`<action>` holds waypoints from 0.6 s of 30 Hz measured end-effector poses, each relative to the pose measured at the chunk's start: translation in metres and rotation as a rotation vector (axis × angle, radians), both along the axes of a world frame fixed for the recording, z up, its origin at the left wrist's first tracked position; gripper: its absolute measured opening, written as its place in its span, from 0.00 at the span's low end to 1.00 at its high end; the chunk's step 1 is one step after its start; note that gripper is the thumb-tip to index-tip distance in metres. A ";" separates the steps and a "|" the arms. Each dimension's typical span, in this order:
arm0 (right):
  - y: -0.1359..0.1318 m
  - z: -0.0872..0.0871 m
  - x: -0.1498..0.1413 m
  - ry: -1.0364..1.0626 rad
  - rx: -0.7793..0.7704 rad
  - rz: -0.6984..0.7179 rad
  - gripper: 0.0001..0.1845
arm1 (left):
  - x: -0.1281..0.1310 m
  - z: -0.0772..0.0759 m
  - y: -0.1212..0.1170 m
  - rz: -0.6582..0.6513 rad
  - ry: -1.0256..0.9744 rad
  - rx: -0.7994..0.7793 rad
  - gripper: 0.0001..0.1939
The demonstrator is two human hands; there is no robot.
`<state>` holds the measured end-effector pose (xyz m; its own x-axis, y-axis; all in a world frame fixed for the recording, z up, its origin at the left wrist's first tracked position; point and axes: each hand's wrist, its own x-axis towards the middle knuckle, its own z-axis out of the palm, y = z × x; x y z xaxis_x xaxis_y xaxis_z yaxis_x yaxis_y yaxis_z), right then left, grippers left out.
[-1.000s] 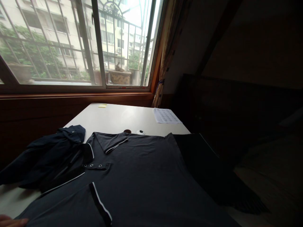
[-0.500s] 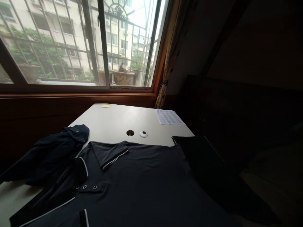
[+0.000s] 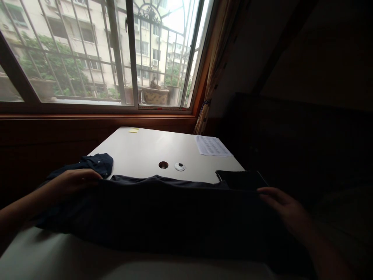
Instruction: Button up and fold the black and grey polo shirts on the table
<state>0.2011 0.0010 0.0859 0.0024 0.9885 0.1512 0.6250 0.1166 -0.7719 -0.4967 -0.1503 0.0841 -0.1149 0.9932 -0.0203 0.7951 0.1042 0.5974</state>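
Observation:
A dark polo shirt (image 3: pixel 175 217) is lifted along its near side and stretched between both hands, its underside toward me. My left hand (image 3: pixel 77 181) is closed on the shirt's edge at the left. My right hand (image 3: pixel 279 200) pinches the same raised edge at the right. The collar and buttons are hidden behind the raised cloth. Just beyond my left hand lies a bunched navy garment (image 3: pixel 101 163) with a small button. Past the shirt's right part, another dark cloth (image 3: pixel 241 179) with a pale edge line lies flat.
The white table (image 3: pixel 145 146) carries yellow sticky notes (image 3: pixel 133 130) at its far left and printed sheets (image 3: pixel 213 146) at its far right. A round cable hole (image 3: pixel 163 165) and its white cover (image 3: pixel 180 167) sit mid-table. Behind stands a barred window (image 3: pixel 93 54) with a tied curtain (image 3: pixel 204 112).
Both hands have come into view and taken hold of the shirt. Its near side has been raised and folded away from me, covering the collar and baring the table's near part.

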 end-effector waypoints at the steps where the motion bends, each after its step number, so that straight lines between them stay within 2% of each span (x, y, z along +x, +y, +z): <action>1: 0.012 -0.003 -0.015 0.045 -0.057 0.035 0.21 | -0.002 -0.006 0.015 -0.059 -0.043 -0.001 0.27; 5: 0.045 -0.029 -0.053 0.004 -0.117 0.139 0.22 | -0.006 -0.036 0.066 -0.129 0.010 -0.140 0.27; 8: 0.059 -0.047 -0.061 -0.033 -0.122 0.175 0.20 | -0.007 -0.047 0.078 -0.130 0.021 -0.194 0.27; 11: 0.071 -0.054 -0.059 -0.088 -0.107 0.188 0.18 | -0.008 -0.045 0.078 -0.133 -0.036 -0.234 0.27; 14: 0.080 -0.051 -0.063 -0.225 -0.015 0.179 0.15 | -0.007 -0.037 0.078 -0.137 -0.076 -0.262 0.28; 16: 0.085 -0.046 -0.079 -0.322 0.079 0.200 0.13 | -0.006 -0.033 0.079 -0.147 -0.092 -0.275 0.28; 18: 0.085 -0.039 -0.111 -0.358 0.158 0.284 0.11 | -0.006 -0.031 0.081 -0.162 -0.107 -0.284 0.28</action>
